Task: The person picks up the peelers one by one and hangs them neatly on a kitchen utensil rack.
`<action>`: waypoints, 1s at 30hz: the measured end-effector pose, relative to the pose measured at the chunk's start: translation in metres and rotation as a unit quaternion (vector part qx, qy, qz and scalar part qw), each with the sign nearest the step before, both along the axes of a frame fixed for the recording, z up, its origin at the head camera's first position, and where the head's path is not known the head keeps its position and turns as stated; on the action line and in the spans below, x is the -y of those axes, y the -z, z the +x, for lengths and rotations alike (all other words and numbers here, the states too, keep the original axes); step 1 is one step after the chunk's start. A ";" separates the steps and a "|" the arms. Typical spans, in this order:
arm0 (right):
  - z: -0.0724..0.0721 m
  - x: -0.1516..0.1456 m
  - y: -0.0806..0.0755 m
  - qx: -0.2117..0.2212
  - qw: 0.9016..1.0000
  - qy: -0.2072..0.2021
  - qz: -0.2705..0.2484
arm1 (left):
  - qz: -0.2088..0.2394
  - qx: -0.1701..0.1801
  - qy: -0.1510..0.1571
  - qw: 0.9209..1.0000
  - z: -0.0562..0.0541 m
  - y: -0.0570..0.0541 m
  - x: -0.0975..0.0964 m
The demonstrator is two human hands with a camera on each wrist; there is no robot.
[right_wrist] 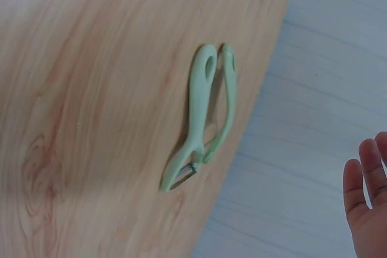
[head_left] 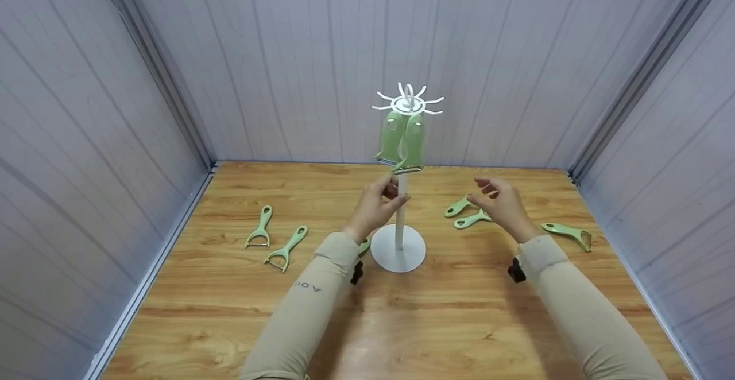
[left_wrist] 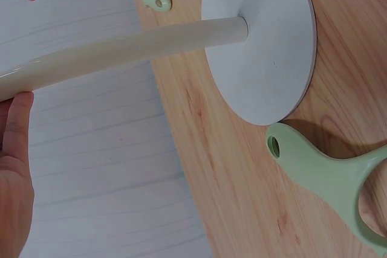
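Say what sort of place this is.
Probably a walled work booth: pale panel walls stand on three sides of a wood-grain tabletop, which bears a white hook stand and several green peelers.

Panelled booth [head_left: 316, 53]: pale walls [head_left: 74, 139], metal trim [head_left: 644, 70], wood-grain tabletop [head_left: 436, 328].

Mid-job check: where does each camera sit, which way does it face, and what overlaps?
Head: worn on the head, facing forward and down at the white stand, green peelers and table; left hand, right hand and sleeves show.
Left wrist: on that wrist, facing the stand's pole and base, seen sideways; left hand shows at left, right hand top left.
Right wrist: on that wrist, facing two peelers, table and wall; right hand shows at the right edge.
Shared: head and left wrist both show the stand and both hands.
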State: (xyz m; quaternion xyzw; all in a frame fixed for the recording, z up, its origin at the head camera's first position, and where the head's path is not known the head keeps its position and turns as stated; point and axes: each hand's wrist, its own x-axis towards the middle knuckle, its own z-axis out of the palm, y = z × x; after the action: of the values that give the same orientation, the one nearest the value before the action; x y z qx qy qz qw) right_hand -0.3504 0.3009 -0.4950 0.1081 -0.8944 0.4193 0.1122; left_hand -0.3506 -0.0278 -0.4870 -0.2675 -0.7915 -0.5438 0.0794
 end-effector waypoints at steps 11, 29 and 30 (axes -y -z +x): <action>-0.007 -0.010 0.022 0.074 0.997 -0.025 0.026 | -0.005 0.007 0.000 1.000 0.002 -0.002 0.002; -0.015 -0.026 0.058 0.178 0.981 -0.030 0.071 | -0.008 0.013 -0.004 1.000 0.002 -0.002 0.001; -0.015 -0.027 0.059 0.183 0.980 -0.030 0.072 | -0.008 0.013 -0.004 1.000 0.002 -0.002 0.001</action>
State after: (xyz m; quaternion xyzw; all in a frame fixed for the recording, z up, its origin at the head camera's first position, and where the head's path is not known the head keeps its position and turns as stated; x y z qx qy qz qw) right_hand -0.3652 0.3276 -0.5537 0.0641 -0.9238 0.3701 -0.0740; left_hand -0.3486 -0.0285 -0.4853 -0.2573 -0.7979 -0.5407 0.0689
